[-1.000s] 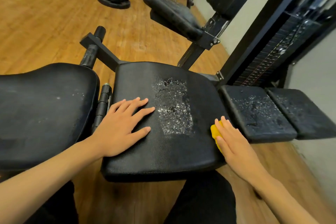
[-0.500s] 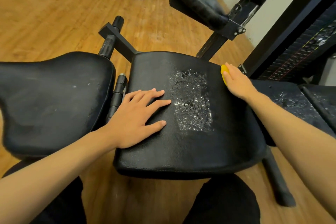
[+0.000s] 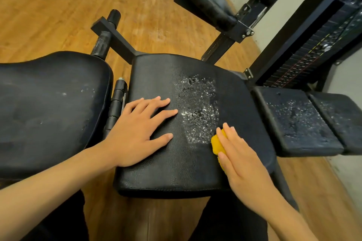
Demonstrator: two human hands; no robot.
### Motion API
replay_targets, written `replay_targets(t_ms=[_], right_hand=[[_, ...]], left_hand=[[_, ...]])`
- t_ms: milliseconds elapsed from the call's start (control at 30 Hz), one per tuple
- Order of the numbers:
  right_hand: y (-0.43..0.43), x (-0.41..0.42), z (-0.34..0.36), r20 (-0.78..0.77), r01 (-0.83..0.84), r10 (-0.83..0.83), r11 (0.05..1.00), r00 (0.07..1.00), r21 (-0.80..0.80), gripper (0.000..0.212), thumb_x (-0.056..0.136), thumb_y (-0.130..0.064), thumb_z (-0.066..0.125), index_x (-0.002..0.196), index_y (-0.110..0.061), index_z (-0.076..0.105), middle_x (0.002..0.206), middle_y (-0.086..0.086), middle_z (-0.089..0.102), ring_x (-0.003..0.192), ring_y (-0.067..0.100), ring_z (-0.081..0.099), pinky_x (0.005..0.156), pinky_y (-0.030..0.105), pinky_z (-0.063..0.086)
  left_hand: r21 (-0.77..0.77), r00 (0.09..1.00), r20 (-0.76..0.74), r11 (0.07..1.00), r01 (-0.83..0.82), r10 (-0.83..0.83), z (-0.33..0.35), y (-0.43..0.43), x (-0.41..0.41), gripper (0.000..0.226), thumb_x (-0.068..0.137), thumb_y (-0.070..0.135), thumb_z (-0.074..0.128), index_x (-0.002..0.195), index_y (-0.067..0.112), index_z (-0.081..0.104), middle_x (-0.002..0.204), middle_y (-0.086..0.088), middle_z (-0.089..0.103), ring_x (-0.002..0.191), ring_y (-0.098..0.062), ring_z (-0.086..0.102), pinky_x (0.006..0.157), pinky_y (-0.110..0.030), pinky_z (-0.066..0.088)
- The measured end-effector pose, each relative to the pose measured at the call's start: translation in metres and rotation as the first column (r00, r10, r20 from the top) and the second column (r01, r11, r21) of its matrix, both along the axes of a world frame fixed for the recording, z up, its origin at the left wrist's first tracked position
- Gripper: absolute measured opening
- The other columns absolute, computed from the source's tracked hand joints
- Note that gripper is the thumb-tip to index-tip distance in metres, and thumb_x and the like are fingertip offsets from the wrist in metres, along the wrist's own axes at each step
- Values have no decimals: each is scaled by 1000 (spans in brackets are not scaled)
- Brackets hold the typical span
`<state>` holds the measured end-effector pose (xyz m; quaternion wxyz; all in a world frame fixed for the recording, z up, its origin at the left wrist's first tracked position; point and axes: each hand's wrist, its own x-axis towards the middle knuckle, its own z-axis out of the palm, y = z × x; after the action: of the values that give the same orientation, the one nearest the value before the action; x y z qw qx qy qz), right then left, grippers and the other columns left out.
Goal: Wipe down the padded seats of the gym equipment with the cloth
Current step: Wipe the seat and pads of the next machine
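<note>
The left hand [image 3: 135, 133] is resting, fingers spread, on the black padded vinyl seat [image 3: 176, 172]. The right hand [image 3: 242, 162], fingers straight and together, is pressing a small yellow cloth [image 3: 216, 143] onto it beside the flaked patch [image 3: 197, 107]. Largely hidden, the cloth is probably handling soft and light, suiting flat-palm pressure.

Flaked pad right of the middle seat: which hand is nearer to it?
Right. The right hand presses the yellow cloth on the middle seat's right half, beside the flaked pad; the left hand lies flat on its left half.
</note>
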<state>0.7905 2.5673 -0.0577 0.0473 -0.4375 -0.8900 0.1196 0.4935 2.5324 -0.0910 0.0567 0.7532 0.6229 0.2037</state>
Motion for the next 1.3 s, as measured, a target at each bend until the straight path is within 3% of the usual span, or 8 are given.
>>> replay_targets(t_ms=[133,333,500,667,867,1067,1167,1300], right_hand=[[45,-15,-2,17,-16,16,1000,1000,0,62,101,-50,15,158,-25,17,166,-8,5,153,10,-1,123,32,7],[201,-69,-1,71,56,-58,998,996,26,55,109,-29,27,158,-10,13,166,12,5,153,32,2,122,51,8],[263,-102,3,92,107,-109,994,990,23,56,109,-34,21,158,-9,13,165,15,14,153,34,8,121,51,11],[228,-97,4,95,121,-126,991,987,54,56,109,-32,25,159,-10,12,166,16,5,153,34,2,122,50,11],[110,-50,0,68,54,-52,998,996,-29,55,108,-31,27,159,-15,13,167,9,2,154,28,1,123,47,10],[-2,-24,5,66,73,-71,997,995,-17,71,94,-51,4,159,-24,16,167,-5,4,154,15,2,121,32,7],[-8,-27,4,37,103,-103,995,994,-8,71,94,-51,5,158,-25,17,166,-7,5,154,13,4,122,31,7],[44,-37,-1,54,109,-109,994,993,7,63,103,-48,15,159,-19,15,167,0,5,154,18,3,123,40,10]], left_hand=[[13,1000,10,1000,2,-2,-1,1,-1,61,96,65,34,150,38,42,160,10,35,152,-14,24,122,-40,16],[8,1000,25,1000,4,-5,1,1,0,62,95,66,34,151,40,40,162,12,32,153,-12,21,123,-40,14],[0,1000,21,1000,-4,4,0,1,-1,62,95,66,34,151,41,39,162,13,31,154,-11,19,123,-41,14],[-6,1000,11,1000,-2,2,0,-1,-1,61,96,65,34,152,42,38,162,13,31,154,-10,19,124,-40,13],[-16,1000,-11,1000,-6,6,2,-2,0,61,96,67,31,151,41,39,162,12,32,153,-13,22,123,-40,14],[1,1000,-14,1000,-6,6,2,-2,2,60,97,65,32,150,39,42,159,10,37,151,-16,28,121,-38,15],[11,1000,7,1000,-6,6,1,-1,2,60,96,63,34,148,37,46,158,9,39,150,-16,30,121,-42,19],[11,1000,-3,1000,-1,2,1,-1,2,60,96,63,33,150,38,43,158,9,38,151,-16,29,121,-42,19]])
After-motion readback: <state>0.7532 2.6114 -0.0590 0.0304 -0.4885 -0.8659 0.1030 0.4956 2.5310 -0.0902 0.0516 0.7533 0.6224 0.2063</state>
